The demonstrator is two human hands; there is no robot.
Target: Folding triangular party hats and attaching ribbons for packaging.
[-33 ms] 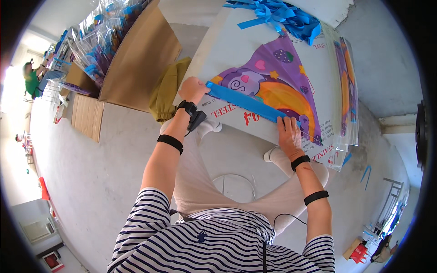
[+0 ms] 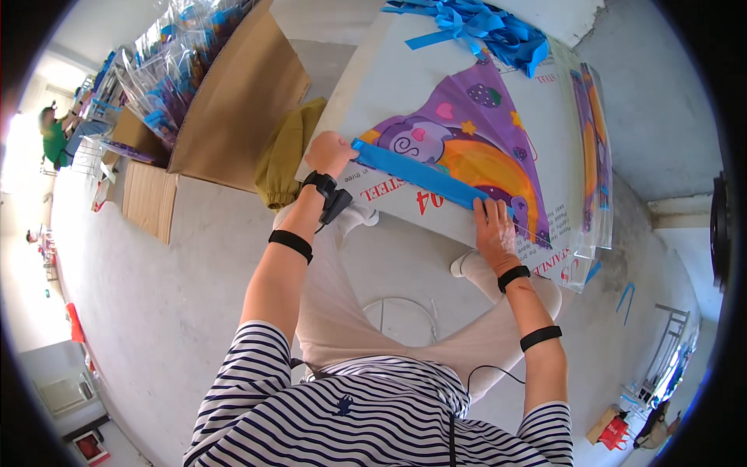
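A flat blue ribbon strip [image 2: 424,177] runs slantwise along the lower edge of a purple triangular fabric pennant [image 2: 490,124]. The pennant carries a sleeping cartoon figure on an orange moon, with stars and hearts. At the strip's left end, my left hand [image 2: 331,153] is closed in a pinch on it. My right hand [image 2: 495,229] rests its outstretched fingers on the strip's right end, slightly apart, pressing on the board below; its thumb is hidden. Both fabric and ribbon lie on a white printed board [image 2: 373,93] in front of my knees.
A heap of blue ribbons [image 2: 490,31] lies at the board's far edge. Clear plastic bags with pennants [image 2: 595,156] hang at its right side. To the left stand an olive cloth [image 2: 288,152] and a large cardboard box [image 2: 241,101] with bagged items. A person in green [image 2: 54,136] is far left.
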